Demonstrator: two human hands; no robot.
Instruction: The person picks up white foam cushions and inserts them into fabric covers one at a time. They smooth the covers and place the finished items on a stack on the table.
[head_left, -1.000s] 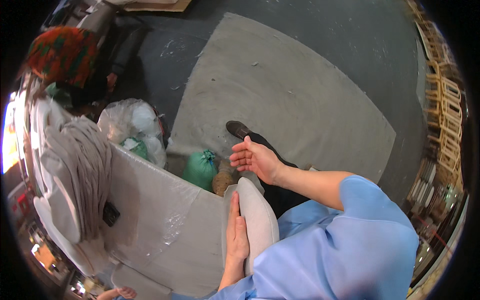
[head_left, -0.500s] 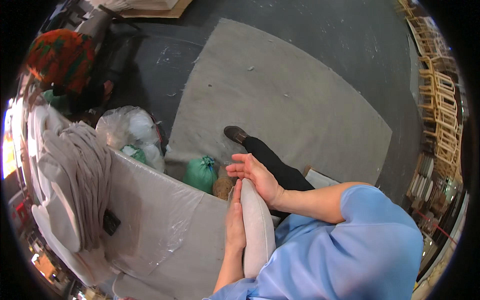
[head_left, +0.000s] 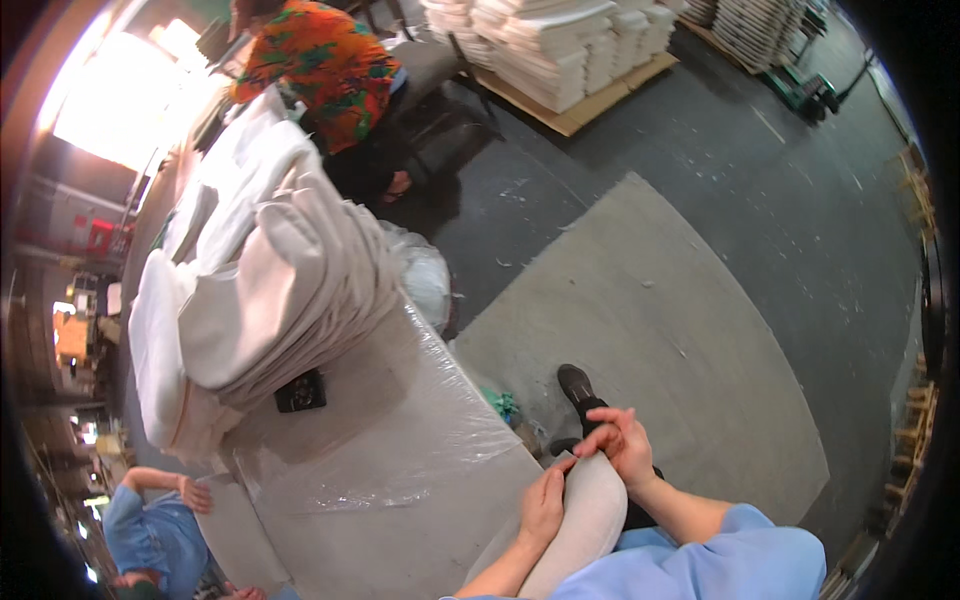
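A light beige padded cushion (head_left: 590, 520) rests on edge against my body, at the near edge of the table. My left hand (head_left: 545, 503) holds its left side, fingers pointing up toward the far corner. At that corner my right hand (head_left: 622, 450) has its fingers bent, the index fingertip close to the cushion's tip and the others raised. The thumb's grip there is partly hidden. To the left of my hands is the grey table (head_left: 450, 545), partly covered with clear plastic film (head_left: 390, 440).
A tall pile of beige covers (head_left: 300, 270) and a dark small box (head_left: 300, 391) lie on the table. A person in an orange patterned shirt (head_left: 320, 70) is beyond; another in blue (head_left: 165, 530) is lower left. White stacks (head_left: 560, 50) stand on a pallet. A grey mat (head_left: 660, 330) covers floor.
The view has swung left, showing more of the cover pile and both people. My right hand has gone from flat beside the cushion to bent fingers at its corner.
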